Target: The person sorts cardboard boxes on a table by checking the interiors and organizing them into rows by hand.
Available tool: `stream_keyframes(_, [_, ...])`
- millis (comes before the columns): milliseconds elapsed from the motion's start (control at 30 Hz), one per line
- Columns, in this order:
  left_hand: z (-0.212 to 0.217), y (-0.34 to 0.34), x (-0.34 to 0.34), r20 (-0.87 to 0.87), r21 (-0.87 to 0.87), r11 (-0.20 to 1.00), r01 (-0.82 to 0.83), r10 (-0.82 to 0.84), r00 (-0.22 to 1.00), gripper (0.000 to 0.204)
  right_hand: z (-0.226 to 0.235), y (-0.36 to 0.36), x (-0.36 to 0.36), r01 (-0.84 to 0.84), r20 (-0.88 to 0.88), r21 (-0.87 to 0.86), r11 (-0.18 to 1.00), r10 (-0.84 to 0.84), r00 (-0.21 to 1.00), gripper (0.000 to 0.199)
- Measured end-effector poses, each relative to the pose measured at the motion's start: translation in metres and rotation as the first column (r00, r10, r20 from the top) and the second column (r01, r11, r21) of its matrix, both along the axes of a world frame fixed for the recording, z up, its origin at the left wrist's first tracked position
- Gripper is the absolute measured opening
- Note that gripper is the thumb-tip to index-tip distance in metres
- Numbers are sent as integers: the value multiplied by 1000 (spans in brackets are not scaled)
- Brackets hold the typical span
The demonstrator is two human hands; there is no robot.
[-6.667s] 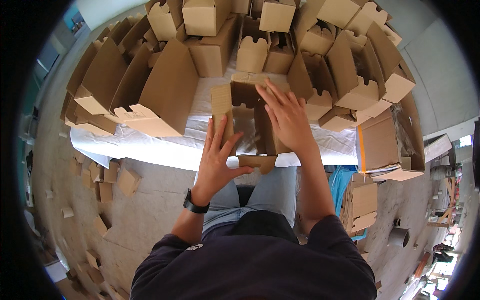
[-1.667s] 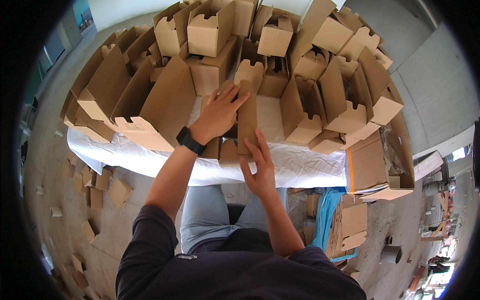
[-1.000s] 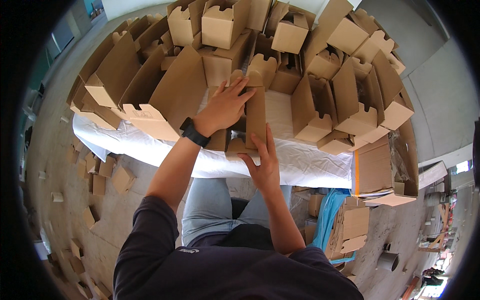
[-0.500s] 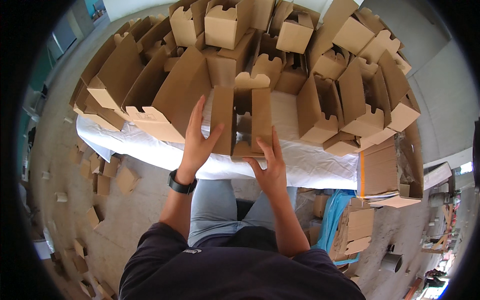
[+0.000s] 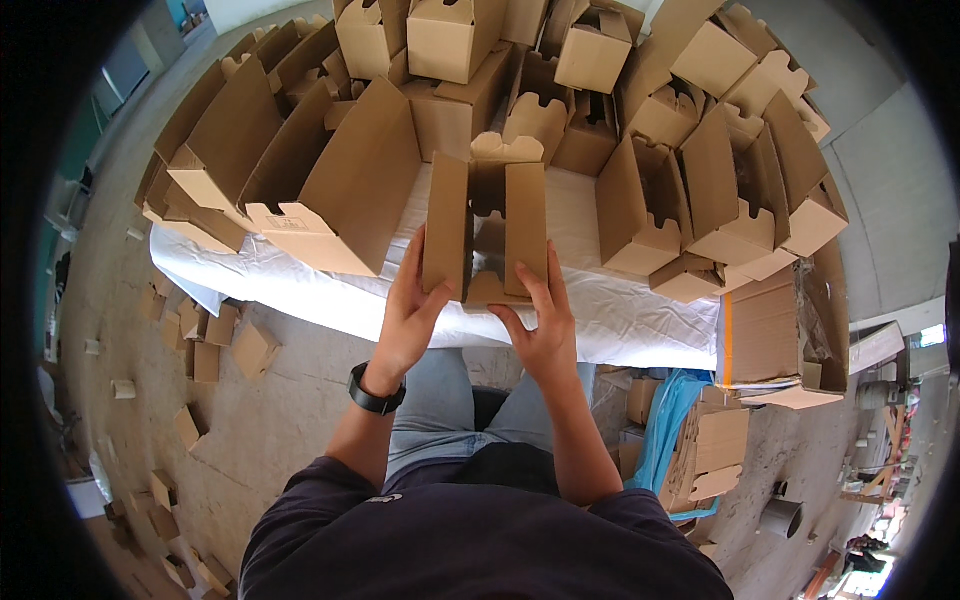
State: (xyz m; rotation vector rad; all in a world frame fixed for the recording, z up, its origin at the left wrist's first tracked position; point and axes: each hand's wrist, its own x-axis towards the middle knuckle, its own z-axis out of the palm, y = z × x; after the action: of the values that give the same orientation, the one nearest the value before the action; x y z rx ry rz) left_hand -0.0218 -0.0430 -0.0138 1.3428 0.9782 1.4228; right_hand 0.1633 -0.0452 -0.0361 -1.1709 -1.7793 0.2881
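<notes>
An open brown cardboard box (image 5: 525, 230) stands on the white cloth-covered table (image 5: 640, 325) in front of me, its near end toward my body. A tabbed end flap rises at its far end, and two long side panels stand along a narrow opening. My left hand (image 5: 405, 315) is closed on the near corner of the left panel, thumb in front and fingers along the outside. At the near right corner, my right hand (image 5: 543, 320) pinches the box between thumb and fingers. The box's underside is hidden.
More open boxes (image 5: 345, 190) crowd the left side and back, with others (image 5: 640, 215) at the right. A larger carton (image 5: 765, 330) sits at the table's right end. Below are flattened cardboard (image 5: 715, 450), blue plastic (image 5: 672, 430) and scattered small boxes (image 5: 257, 347).
My left hand has come down from beside the box's left panel and closed round its near corner. The right hand stays at the near right corner.
</notes>
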Motion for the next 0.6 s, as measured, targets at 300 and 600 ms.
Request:
stream_keyframes(300, [-12,-3,13,164,-119,992,-34,53,985,49,-2,0,3,-14,-29,-17,1000,14,999,58])
stream_keyframes(600, [-38,0,30,75,-196,977,-80,96,993,28,-3,-2,4,-27,26,-15,1000,27,999,50])
